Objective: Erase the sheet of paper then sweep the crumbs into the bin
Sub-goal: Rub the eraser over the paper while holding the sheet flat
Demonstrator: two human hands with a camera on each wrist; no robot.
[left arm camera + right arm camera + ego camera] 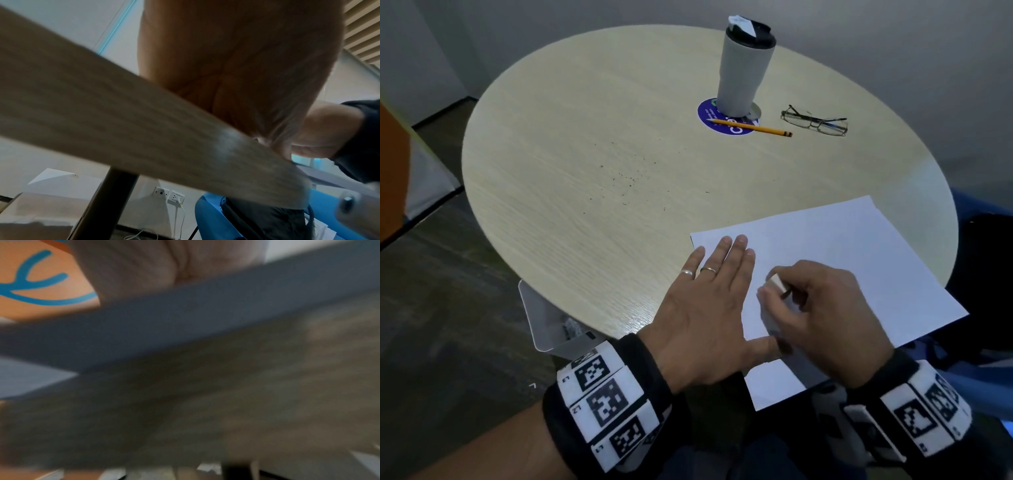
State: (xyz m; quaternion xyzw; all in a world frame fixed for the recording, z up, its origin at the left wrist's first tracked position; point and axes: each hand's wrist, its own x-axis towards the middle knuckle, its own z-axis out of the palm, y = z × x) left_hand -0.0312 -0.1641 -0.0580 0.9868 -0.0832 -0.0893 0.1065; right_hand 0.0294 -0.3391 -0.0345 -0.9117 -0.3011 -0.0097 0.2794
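Observation:
A white sheet of paper (859, 260) lies at the near right of the round table (585, 137), overhanging its edge. My left hand (709, 301) lies flat with straight fingers on the sheet's left edge, pressing it down. My right hand (822, 308) pinches a small white eraser (777, 284) against the paper just right of the left hand. Dark eraser crumbs (626, 181) are scattered over the table's middle. A clear plastic bin (544, 318) sits below the table's near edge, left of my left wrist. Both wrist views are blurred and show palm and table edge.
A grey travel mug (744, 65) stands on a blue round coaster (709, 116) at the far side. A yellow pencil (750, 127) lies across the coaster, with folded glasses (815, 121) to its right. A blue chair (216, 219) stands under the table.

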